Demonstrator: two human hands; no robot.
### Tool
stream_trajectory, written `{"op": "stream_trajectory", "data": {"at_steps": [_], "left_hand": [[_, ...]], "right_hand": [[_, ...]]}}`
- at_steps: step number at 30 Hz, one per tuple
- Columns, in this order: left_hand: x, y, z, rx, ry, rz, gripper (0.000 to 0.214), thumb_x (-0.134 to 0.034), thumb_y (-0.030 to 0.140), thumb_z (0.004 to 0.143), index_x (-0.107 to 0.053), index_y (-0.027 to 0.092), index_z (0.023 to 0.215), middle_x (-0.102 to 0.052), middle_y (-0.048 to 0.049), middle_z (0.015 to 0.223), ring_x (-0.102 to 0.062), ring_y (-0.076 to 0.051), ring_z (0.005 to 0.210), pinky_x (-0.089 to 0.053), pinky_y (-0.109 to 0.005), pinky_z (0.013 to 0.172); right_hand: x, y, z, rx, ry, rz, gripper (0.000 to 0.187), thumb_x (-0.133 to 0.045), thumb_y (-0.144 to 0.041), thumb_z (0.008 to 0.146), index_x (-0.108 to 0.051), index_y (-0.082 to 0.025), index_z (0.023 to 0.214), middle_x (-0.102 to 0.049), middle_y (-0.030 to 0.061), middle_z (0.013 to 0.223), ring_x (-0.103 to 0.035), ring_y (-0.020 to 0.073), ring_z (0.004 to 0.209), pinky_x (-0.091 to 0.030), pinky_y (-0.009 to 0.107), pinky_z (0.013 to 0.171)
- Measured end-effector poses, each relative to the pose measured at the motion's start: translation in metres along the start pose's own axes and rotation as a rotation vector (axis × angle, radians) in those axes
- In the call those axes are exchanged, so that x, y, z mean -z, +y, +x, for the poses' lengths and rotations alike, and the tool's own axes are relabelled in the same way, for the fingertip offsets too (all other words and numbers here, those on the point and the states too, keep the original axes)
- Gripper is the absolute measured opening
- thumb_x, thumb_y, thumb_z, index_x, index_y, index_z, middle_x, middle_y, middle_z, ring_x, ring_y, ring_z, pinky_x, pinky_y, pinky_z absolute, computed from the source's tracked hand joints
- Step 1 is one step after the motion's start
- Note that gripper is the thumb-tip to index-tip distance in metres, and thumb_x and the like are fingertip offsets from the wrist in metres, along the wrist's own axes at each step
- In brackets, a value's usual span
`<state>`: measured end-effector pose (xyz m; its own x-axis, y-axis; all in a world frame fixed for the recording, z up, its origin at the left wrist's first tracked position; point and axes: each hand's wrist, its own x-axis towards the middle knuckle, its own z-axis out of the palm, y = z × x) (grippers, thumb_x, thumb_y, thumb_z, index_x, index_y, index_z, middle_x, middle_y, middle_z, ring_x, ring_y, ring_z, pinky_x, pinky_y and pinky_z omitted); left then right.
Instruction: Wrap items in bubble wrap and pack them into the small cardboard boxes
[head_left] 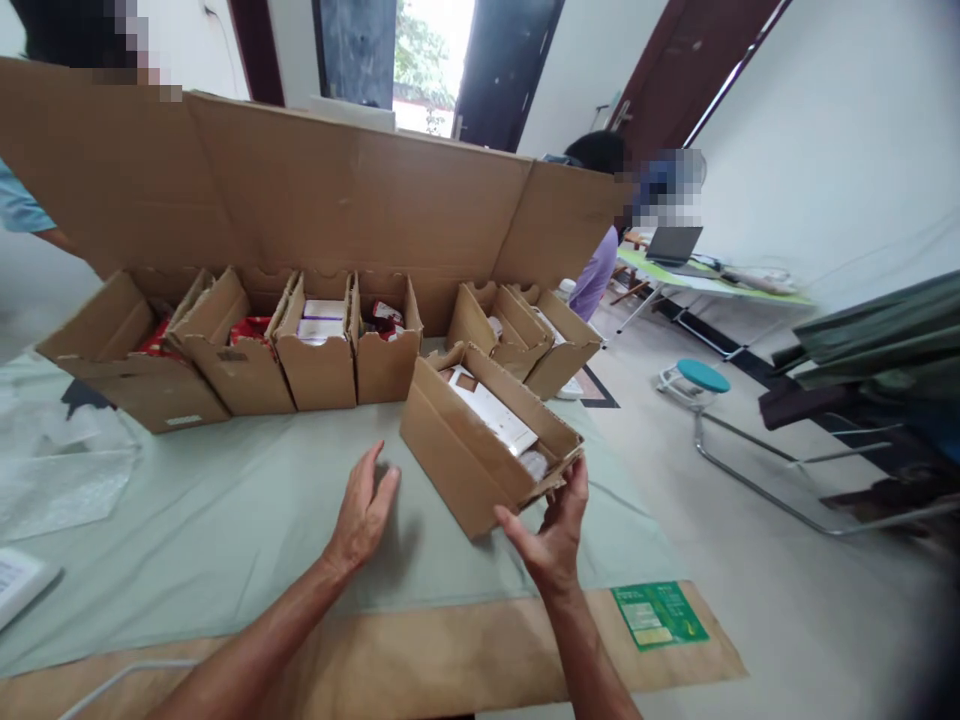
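I see the box [457, 455], plain brown cardboard, open-topped and askew on the green cloth [225, 500], just near of the row of boxes [225, 370], white packets [495, 415] inside. My right hand [551, 535] clasps its near right end between thumb and fingers; my left hand [364, 515] is spread open, empty, just left of it

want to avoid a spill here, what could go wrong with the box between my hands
1. The cardboard box lies askew near the right edge of the table; a shove from the open left hand could slide it off.
2. Its top is open, so tilting it may spill the white packets.
3. The right hand grips only the near end at a flap, which could bend.
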<state>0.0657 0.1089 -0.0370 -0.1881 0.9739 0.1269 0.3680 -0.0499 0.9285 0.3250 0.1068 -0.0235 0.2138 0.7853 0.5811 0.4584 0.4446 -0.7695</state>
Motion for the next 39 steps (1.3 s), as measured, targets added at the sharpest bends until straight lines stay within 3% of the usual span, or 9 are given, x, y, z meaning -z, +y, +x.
{"op": "stream_trajectory", "data": {"at_steps": [5,8,12,18,23,26,29,35,39], "left_hand": [[-0.023,-0.036,-0.024,-0.166,-0.006,0.274,0.060,-0.043,0.051,0.098,-0.050,0.014,0.144,-0.055,-0.0201,0.150,-0.046,-0.035,0.144,-0.028,-0.063,0.122],[-0.027,-0.037,-0.027,-0.256,-0.014,0.486,0.059,-0.039,0.044,0.101,-0.044,0.010,0.148,-0.053,-0.0226,0.152,-0.045,-0.035,0.146,-0.029,-0.063,0.122],[-0.027,-0.032,-0.027,-0.283,-0.030,0.587,0.060,-0.040,0.044,0.101,-0.042,0.010,0.150,-0.052,-0.0223,0.153,-0.042,-0.034,0.148,-0.027,-0.060,0.124],[-0.024,-0.028,-0.027,-0.269,-0.068,0.594,0.059,-0.044,0.042,0.099,-0.045,0.010,0.148,-0.053,-0.0229,0.152,-0.044,-0.036,0.146,-0.027,-0.061,0.123],[-0.023,-0.026,-0.026,-0.279,-0.083,0.617,0.058,-0.046,0.039,0.098,-0.048,0.006,0.145,-0.053,-0.0248,0.151,-0.045,-0.037,0.145,-0.028,-0.061,0.122],[-0.024,-0.026,-0.026,-0.284,-0.080,0.618,0.056,-0.047,0.039,0.097,-0.049,0.009,0.145,-0.054,-0.0228,0.151,-0.045,-0.037,0.145,-0.028,-0.060,0.122],[-0.024,-0.027,-0.026,-0.287,-0.082,0.626,0.056,-0.048,0.039,0.097,-0.050,0.009,0.144,-0.053,-0.0226,0.151,-0.044,-0.037,0.145,-0.029,-0.060,0.122],[-0.026,-0.030,-0.026,-0.297,-0.069,0.628,0.055,-0.047,0.038,0.097,-0.048,0.011,0.145,-0.054,-0.0212,0.151,-0.045,-0.036,0.145,-0.031,-0.060,0.121],[-0.027,-0.030,-0.026,-0.292,-0.067,0.624,0.054,-0.049,0.038,0.097,-0.050,0.012,0.144,-0.054,-0.0200,0.152,-0.044,-0.035,0.146,-0.030,-0.059,0.122]], "right_hand": [[-0.016,0.005,0.020,0.020,0.044,-0.031,0.121,-0.087,-0.049,0.070,-0.013,-0.028,0.163,-0.028,0.0190,0.165,-0.040,0.0362,0.146,-0.045,0.057,0.111],[-0.032,-0.002,0.014,0.040,0.091,-0.142,0.122,-0.086,-0.051,0.072,-0.010,-0.025,0.164,-0.027,0.0198,0.164,-0.039,0.0360,0.147,-0.044,0.057,0.112],[-0.062,-0.008,0.012,0.064,0.101,-0.272,0.122,-0.082,-0.053,0.077,-0.003,-0.022,0.164,-0.023,0.0227,0.164,-0.031,0.0377,0.150,-0.040,0.059,0.114],[-0.105,-0.005,0.048,0.132,0.099,-0.425,0.116,-0.072,-0.063,0.083,-0.004,-0.014,0.163,-0.021,0.0300,0.162,-0.022,0.0424,0.153,-0.030,0.066,0.117],[-0.104,-0.015,0.037,0.168,0.057,-0.592,0.097,-0.066,-0.064,0.087,-0.022,-0.016,0.160,-0.025,0.0310,0.161,-0.029,0.0456,0.149,-0.035,0.066,0.110],[-0.100,-0.018,0.017,0.253,0.011,-0.638,0.065,-0.063,-0.049,0.094,-0.045,-0.018,0.148,-0.044,0.0259,0.149,-0.046,0.0416,0.137,-0.038,0.060,0.108],[-0.108,-0.012,0.019,0.296,-0.070,-0.630,0.042,-0.054,-0.033,0.097,-0.056,-0.019,0.137,-0.056,0.0203,0.137,-0.056,0.0348,0.126,-0.042,0.053,0.105],[-0.136,0.008,0.069,0.197,-0.216,-0.635,0.049,-0.053,-0.024,0.089,-0.058,-0.017,0.137,-0.051,0.0207,0.146,-0.052,0.0340,0.131,-0.042,0.050,0.104],[-0.141,0.016,0.085,0.195,-0.279,-0.618,0.048,-0.053,-0.023,0.088,-0.060,-0.016,0.135,-0.050,0.0212,0.150,-0.051,0.0327,0.133,-0.042,0.049,0.104]]}}
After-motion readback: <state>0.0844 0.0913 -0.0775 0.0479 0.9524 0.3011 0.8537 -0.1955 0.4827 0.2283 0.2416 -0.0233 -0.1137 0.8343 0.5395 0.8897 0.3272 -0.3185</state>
